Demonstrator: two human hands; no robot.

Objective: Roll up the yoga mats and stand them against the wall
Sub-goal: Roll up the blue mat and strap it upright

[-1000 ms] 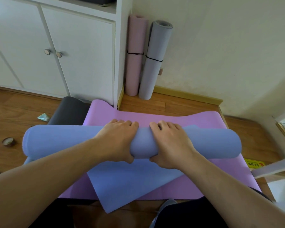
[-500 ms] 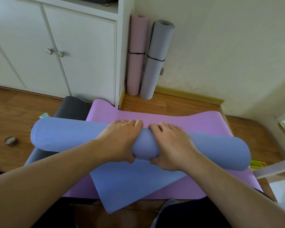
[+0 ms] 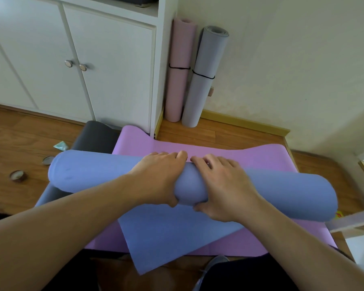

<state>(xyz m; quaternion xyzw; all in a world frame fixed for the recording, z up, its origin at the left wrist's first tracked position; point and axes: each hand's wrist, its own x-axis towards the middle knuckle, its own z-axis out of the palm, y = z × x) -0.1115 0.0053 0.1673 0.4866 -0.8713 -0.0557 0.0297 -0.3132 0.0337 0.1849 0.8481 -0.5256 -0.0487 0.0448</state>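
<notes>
We see a blue mat on a purple mat, a dark grey mat, and pink and pale grey rolls, each black-banded.

Matt blue mat with a smooth foam-like skin (faint scuffs near its left end), matt purple mat, glossy wood floor, white painted cupboard with shiny metal knobs
</notes>
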